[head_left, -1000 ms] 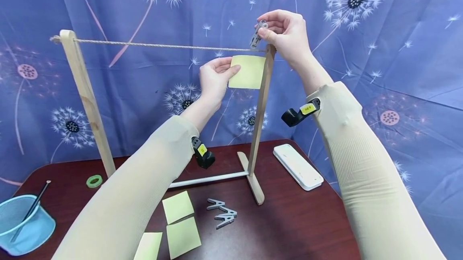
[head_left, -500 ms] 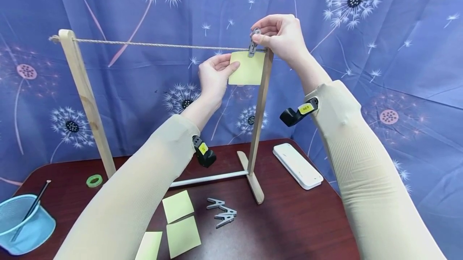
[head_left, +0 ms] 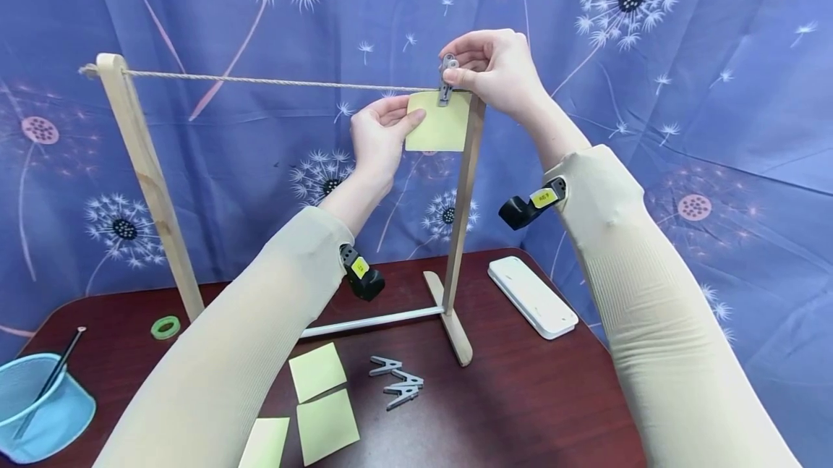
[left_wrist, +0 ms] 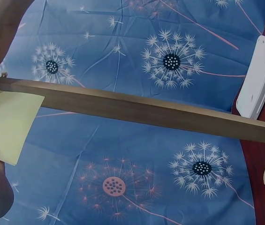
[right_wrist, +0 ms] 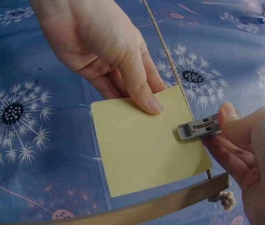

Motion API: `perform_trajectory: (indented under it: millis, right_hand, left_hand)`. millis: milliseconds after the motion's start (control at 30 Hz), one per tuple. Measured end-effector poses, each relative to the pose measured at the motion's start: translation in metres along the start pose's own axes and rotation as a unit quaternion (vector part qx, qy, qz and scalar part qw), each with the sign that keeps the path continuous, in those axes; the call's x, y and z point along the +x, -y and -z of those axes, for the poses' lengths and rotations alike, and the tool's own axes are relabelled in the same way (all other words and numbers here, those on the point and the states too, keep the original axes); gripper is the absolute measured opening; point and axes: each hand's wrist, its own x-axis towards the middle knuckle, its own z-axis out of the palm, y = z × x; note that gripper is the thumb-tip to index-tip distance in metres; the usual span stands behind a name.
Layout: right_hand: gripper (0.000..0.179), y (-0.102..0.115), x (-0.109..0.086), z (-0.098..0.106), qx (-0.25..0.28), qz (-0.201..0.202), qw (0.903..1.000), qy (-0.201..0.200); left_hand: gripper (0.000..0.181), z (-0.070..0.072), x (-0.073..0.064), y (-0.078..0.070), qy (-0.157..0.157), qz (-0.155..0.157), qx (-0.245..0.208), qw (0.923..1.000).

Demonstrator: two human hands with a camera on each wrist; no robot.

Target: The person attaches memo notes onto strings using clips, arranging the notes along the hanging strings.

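Observation:
My left hand (head_left: 379,137) pinches the left edge of a yellow sticky note (head_left: 442,128), thumb in front and fingers behind. The note's top edge lies along the rope (head_left: 280,82), close to the right post (head_left: 463,200) of a wooden stand. With thumb and fingers my right hand (head_left: 497,71) grips a grey clothespin (head_left: 446,81) by its upper end. In the right wrist view the clothespin's (right_wrist: 198,127) tip lies over the note's top edge, across the rope. Only part of the note (left_wrist: 12,122) and the hands shows in the left wrist view.
Several grey clothespins (head_left: 398,381) and more yellow notes (head_left: 327,426) lie on the dark red table (head_left: 520,403). A white case (head_left: 532,297) rests at right. Green tape (head_left: 165,328) and a blue mesh holder (head_left: 71,417) with a black pencil stand left.
My right hand has lowered the clothespin from above the rope onto the note's top edge. The note has risen slightly to the rope, still pinched by my left hand.

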Motion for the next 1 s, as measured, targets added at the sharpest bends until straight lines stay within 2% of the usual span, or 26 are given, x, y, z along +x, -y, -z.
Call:
perform_trajectory:
  millis: [367, 467, 633, 833, 1000]
  right_hand:
    - [0.034, 0.002, 0.000, 0.001, -0.008, -0.038, 0.9990, 0.023]
    - [0.038, 0.003, 0.001, 0.003, 0.006, -0.056, 0.9980, 0.030]
    - [0.044, 0.004, 0.001, 0.005, 0.043, -0.077, 0.9954, 0.038]
    - [0.050, 0.005, 0.000, 0.003, 0.075, -0.076, 0.9935, 0.039]
    - [0.052, 0.004, 0.000, -0.001, 0.103, -0.057, 0.9928, 0.023]
  left_hand:
    - [0.029, 0.000, -0.001, 0.000, 0.005, -0.001, -0.006, 1.0000]
    - [0.030, 0.000, 0.000, -0.002, 0.006, 0.003, -0.009, 0.9999]
    - [0.032, 0.001, -0.001, -0.003, 0.011, -0.007, -0.003, 0.9999]
    - [0.035, 0.004, -0.002, -0.003, 0.026, -0.024, 0.009, 0.9993]
    - [0.034, 0.010, -0.003, 0.000, 0.031, -0.015, 0.011, 0.9993]
